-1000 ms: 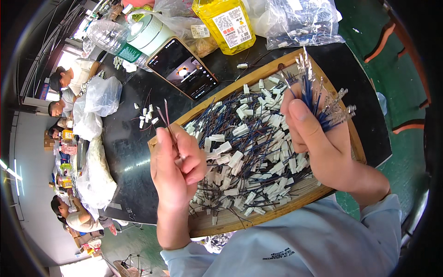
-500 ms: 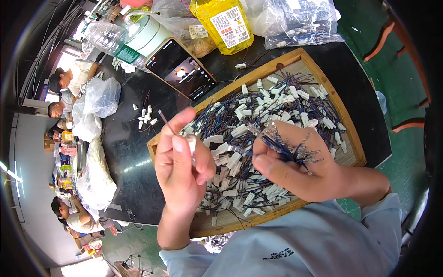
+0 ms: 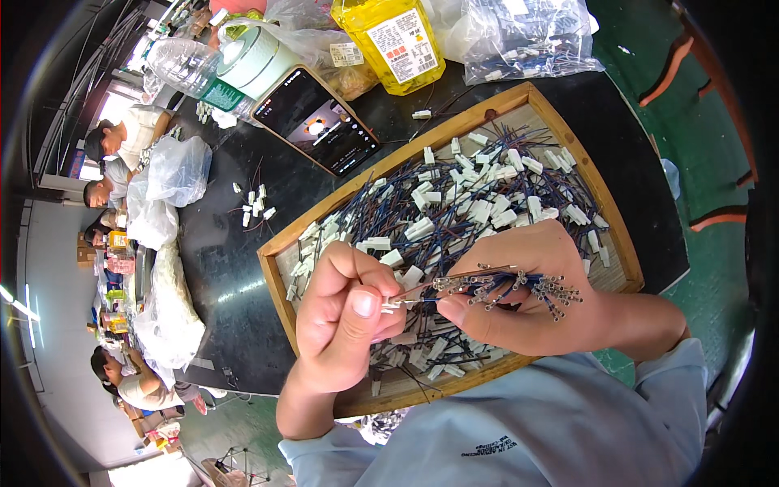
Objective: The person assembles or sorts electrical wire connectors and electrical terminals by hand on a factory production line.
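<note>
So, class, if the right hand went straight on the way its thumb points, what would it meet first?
Past the wires it holds, probably the white connector in the left hand, though depth is unclear.

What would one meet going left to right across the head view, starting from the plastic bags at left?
Plastic bags, loose white connectors, left hand pinching a white connector, right hand around a wire bundle, brown wooden leg.

Bright overall, glowing tube lights (image 3: 19, 303) far left, glare on black tabletop (image 3: 242, 294), fisheye-bent edges.
</note>
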A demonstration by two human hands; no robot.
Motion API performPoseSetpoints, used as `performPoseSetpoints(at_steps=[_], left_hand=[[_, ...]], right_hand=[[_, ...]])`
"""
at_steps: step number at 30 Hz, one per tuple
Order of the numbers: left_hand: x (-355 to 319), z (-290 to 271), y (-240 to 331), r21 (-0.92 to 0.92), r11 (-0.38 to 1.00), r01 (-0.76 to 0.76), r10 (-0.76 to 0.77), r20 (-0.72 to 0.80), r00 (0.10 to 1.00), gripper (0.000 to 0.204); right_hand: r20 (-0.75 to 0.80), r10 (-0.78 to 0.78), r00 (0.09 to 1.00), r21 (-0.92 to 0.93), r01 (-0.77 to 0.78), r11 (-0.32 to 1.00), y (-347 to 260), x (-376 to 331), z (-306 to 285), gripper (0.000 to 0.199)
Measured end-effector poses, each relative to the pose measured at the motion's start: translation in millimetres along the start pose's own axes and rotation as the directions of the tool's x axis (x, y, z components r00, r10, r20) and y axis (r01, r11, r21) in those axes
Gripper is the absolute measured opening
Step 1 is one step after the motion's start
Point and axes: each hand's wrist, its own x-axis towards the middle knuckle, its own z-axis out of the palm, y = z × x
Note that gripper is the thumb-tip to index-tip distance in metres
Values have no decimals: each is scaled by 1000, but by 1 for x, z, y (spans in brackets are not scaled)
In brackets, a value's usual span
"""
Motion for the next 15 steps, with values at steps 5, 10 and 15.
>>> performPoseSetpoints(at_steps=[5, 10, 15], left_hand=[[-11, 3, -8, 360, 931, -60, 38, 69, 997, 13], [-10, 10, -5, 412, 905, -105, 90, 55, 994, 14], [-10, -1, -2, 513, 847, -138, 258, -171, 951, 18]], right_hand=[[91, 49, 995, 111, -59, 992, 1, -2, 0, 9], [197, 8, 980, 71, -22, 997, 4, -1, -3, 9], [30, 80, 996, -105, -76, 992, -5, 1, -9, 15]])
